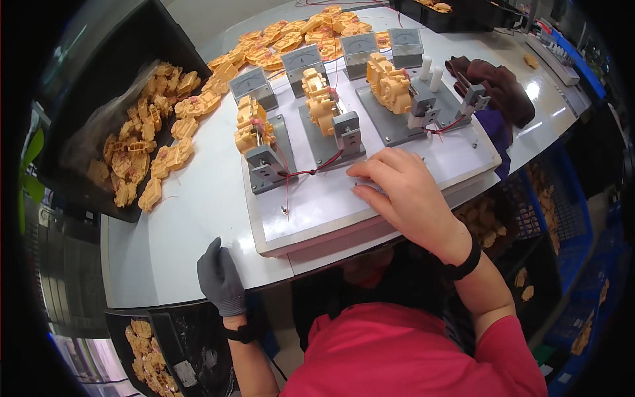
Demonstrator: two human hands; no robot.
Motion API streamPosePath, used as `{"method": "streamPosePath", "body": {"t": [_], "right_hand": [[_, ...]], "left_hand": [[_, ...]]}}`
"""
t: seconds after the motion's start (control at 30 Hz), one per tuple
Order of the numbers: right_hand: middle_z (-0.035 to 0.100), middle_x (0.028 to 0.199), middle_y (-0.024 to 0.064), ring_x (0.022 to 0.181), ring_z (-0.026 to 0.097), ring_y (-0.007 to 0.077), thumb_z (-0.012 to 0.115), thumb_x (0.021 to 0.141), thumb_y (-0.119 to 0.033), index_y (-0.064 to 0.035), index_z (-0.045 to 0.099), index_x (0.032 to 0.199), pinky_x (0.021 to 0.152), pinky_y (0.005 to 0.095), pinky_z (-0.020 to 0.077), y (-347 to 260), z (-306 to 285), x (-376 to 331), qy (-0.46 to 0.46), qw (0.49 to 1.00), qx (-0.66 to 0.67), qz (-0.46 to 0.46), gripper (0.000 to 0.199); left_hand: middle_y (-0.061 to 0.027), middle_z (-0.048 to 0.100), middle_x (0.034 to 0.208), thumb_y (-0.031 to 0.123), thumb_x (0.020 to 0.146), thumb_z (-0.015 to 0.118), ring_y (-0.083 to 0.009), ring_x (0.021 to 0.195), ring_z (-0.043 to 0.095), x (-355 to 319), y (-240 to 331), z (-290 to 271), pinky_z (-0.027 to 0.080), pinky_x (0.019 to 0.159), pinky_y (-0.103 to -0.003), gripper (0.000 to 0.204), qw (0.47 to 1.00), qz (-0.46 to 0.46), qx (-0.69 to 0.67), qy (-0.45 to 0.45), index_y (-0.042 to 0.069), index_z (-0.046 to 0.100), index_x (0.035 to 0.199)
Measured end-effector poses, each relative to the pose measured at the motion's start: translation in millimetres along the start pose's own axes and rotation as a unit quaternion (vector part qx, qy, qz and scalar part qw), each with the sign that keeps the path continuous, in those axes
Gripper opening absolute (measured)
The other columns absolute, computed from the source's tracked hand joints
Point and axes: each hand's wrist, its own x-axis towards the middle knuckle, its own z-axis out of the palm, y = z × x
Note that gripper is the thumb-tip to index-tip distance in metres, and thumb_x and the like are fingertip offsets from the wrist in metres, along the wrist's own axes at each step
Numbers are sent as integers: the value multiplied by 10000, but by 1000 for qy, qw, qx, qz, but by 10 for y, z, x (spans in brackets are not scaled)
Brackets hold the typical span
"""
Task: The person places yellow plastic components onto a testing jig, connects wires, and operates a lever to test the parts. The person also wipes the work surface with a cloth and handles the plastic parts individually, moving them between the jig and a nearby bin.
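My right hand (403, 192), bare with a dark wristband, is over the front of a white-topped board (311, 221). Its thumb and forefinger are apart around a small dark pin on the board, with nothing visible held. My left hand (221, 278), in a grey glove, rests near the table's front edge, left of the board; most of its fingers are hidden. On the board stand three grey fixtures, each carrying a yellow plastic part: a left one (250, 126), a middle one (321, 102) and a right one (390, 86). Red wires (331, 161) run between their clamps.
Several grey analog meters (304, 61) line the board's back. Yellow parts (284, 40) are heaped behind and along the left, beside a tilted black bin (119, 73). A dark cloth (496, 86) lies to the right. Below are a blue crate (562, 192) and a black box (165, 331).
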Motion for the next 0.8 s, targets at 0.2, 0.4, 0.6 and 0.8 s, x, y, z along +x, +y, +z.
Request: {"method": "streamPosePath", "body": {"t": [0.2, 0.4, 0.6, 0.8], "right_hand": [[611, 910, 25, 896, 600, 242, 735, 865, -133, -111, 695, 918, 809, 387, 438, 82, 41, 6, 1, 999, -18, -35, 70], [597, 891, 13, 868, 593, 233, 757, 830, -117, -119, 690, 896, 788, 375, 445, 75, 51, 26, -1, 999, -29, -45, 95], [616, 893, 23, 849, 603, 250, 802, 787, -104, -122, 715, 924, 779, 377, 452, 80, 64, 9, -10, 999, -29, -20, 164], [578, 918, -12, 859, 590, 205, 778, 821, -138, -143, 664, 935, 751, 347, 442, 107, 102, -11, 2, 999, -26, -20, 161]], "left_hand": [[-139, 681, 1005, 2, 946, 623, -260, 916, 656, 6, 74, -14, 525, 843, -360, 255, 1000, -3, 22, -13, 2, 694, 1191], [-149, 675, 1020, -20, 945, 614, -266, 929, 648, -4, 70, -20, 518, 852, -356, 257, 999, -19, 29, -17, -14, 685, 1191], [-153, 657, 1098, 16, 996, 602, -244, 1011, 633, -86, -80, -23, 502, 953, -342, 260, 998, -57, 25, -29, -56, 637, 1243], [-191, 673, 1187, 102, 1014, 622, -278, 1069, 633, 22, 25, 14, 504, 953, -370, 294, 994, -99, 0, -36, -59, 645, 1260]]}}
